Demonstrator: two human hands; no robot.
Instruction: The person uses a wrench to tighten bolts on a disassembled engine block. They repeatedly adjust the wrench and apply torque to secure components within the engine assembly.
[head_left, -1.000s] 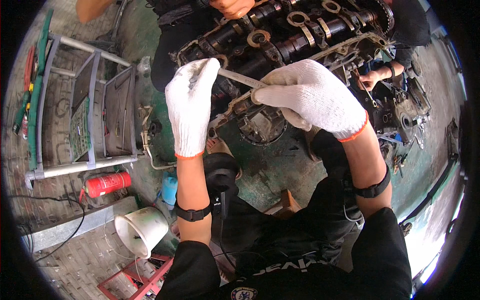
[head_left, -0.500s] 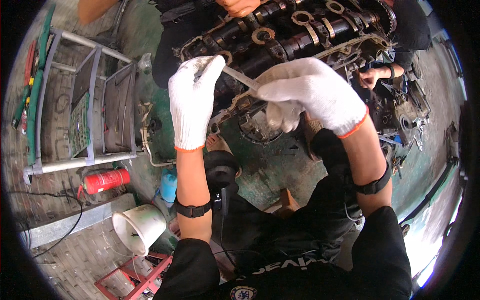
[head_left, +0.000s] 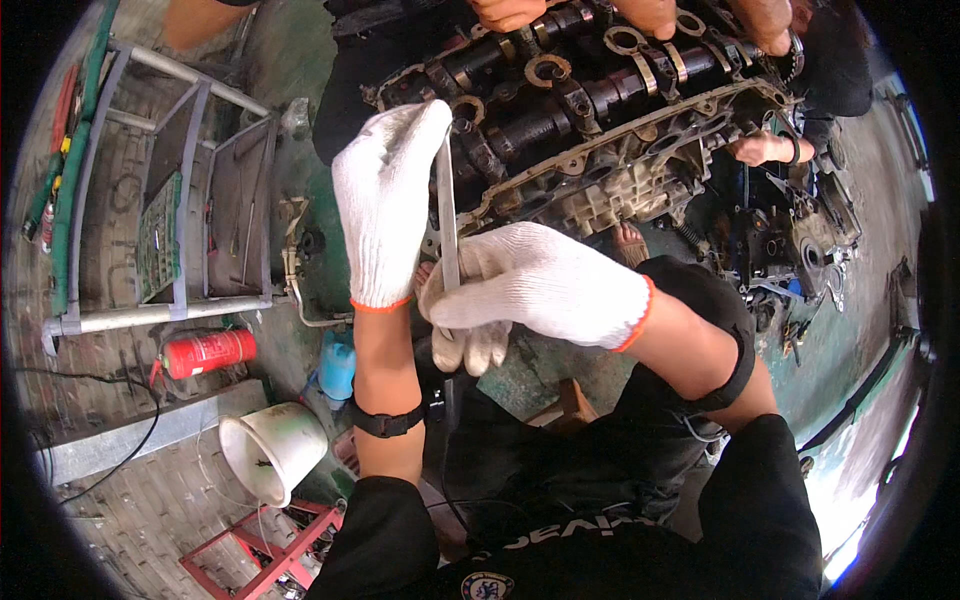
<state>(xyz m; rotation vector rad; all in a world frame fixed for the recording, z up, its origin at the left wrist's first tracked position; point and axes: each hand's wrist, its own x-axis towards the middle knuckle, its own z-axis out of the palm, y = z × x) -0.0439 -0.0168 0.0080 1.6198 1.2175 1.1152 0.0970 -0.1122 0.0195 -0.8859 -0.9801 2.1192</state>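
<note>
A long, flat grey metal bar (head_left: 447,205) stands nearly upright between my hands; its ends are partly covered, so its exact kind does not show. My left hand (head_left: 390,195), in a white knitted glove with an orange cuff, pinches its upper end. Lower down, my right hand (head_left: 535,285) in a matching glove holds it between thumb and fingers. Just beyond them lies an oily engine cylinder head (head_left: 620,175) with dark camshafts (head_left: 530,135) and ring-shaped bearing caps (head_left: 547,70). My left glove overlaps its near left corner.
Other people's hands rest on the engine's far side (head_left: 655,15) and right end (head_left: 765,148). Dismantled metal parts (head_left: 800,240) lie at right. To the left are a metal rack (head_left: 150,320), a red fire extinguisher (head_left: 210,352), a white bucket (head_left: 300,440) and a blue container (head_left: 337,368).
My right hand has come down and left, swinging the bar from a slant to nearly upright. My left hand keeps its pinch. More of another person's hands shows over the engine.
</note>
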